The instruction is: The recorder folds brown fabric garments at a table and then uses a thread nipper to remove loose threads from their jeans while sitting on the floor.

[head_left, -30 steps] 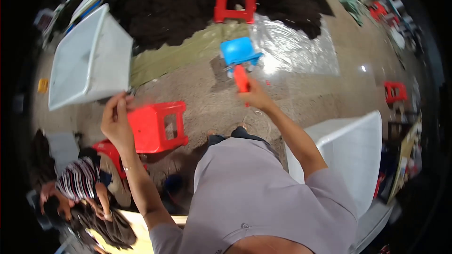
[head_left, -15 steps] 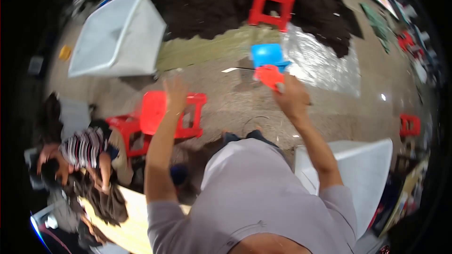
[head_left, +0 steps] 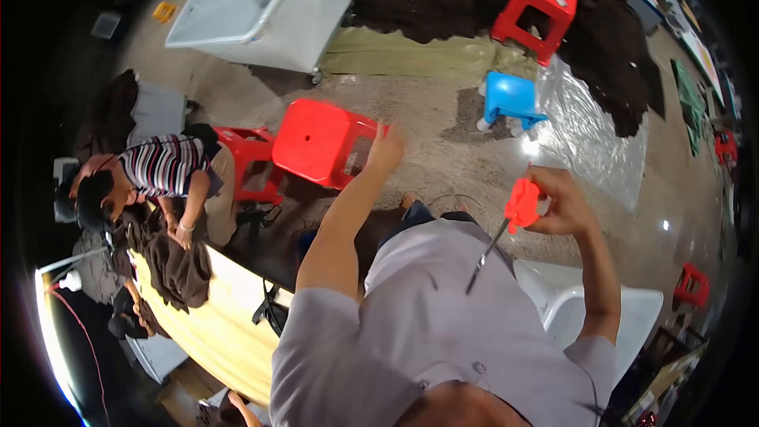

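Right hand (head_left: 563,204) newly drawn chestward

Grey short-sleeved buttoned shirt (head_left: 443,324)

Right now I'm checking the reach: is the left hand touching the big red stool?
Cannot tell. In the head view the left hand overlaps the red stool's edge, but contact or a gap in depth isn't plain.
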`<state>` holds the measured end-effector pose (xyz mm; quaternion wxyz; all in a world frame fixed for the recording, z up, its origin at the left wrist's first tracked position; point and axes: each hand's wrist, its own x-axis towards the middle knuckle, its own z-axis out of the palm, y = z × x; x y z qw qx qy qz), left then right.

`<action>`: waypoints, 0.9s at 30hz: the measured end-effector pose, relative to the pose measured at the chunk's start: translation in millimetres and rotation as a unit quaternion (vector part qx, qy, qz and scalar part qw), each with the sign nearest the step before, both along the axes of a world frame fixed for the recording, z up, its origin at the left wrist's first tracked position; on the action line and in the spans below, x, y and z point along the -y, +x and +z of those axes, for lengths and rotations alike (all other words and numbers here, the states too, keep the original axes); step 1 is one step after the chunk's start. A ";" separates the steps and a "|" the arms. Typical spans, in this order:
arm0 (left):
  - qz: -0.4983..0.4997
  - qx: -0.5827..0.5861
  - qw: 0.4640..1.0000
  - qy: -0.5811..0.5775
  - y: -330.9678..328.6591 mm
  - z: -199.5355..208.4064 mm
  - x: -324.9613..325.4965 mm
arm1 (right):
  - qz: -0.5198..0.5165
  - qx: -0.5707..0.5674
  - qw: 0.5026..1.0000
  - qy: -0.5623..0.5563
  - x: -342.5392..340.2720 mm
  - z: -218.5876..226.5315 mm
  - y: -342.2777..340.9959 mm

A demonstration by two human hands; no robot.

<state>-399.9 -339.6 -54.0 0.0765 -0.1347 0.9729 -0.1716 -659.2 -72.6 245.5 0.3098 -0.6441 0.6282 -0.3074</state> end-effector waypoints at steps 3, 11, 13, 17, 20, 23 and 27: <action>0.028 0.045 0.995 0.082 -4.4 17.2 -32.1 | 0.084 -0.016 0.995 -0.045 -2.2 -2.5 -12.4; 0.381 0.217 0.476 0.763 -17.3 71.4 -99.7 | -0.078 -0.319 0.944 -0.027 -23.8 1.8 -60.3; 0.396 0.202 0.452 0.773 -18.8 103.6 -113.5 | -0.110 -0.205 0.971 0.051 -23.1 18.0 -55.0; 0.252 0.157 0.543 0.786 -16.4 126.5 -128.8 | -0.004 -0.073 0.988 0.138 -27.7 13.7 -50.3; 0.106 0.104 0.554 0.819 -15.4 130.7 -135.0 | 0.111 -0.246 0.954 0.128 -42.3 -4.1 -54.5; 0.027 0.121 0.576 0.808 -13.3 124.7 -135.5 | 0.094 -0.433 0.885 0.143 -70.9 -32.6 -97.0; 0.300 0.023 0.499 0.813 -9.1 128.9 -140.1 | 0.082 -0.503 0.846 0.157 -86.5 -18.0 -117.0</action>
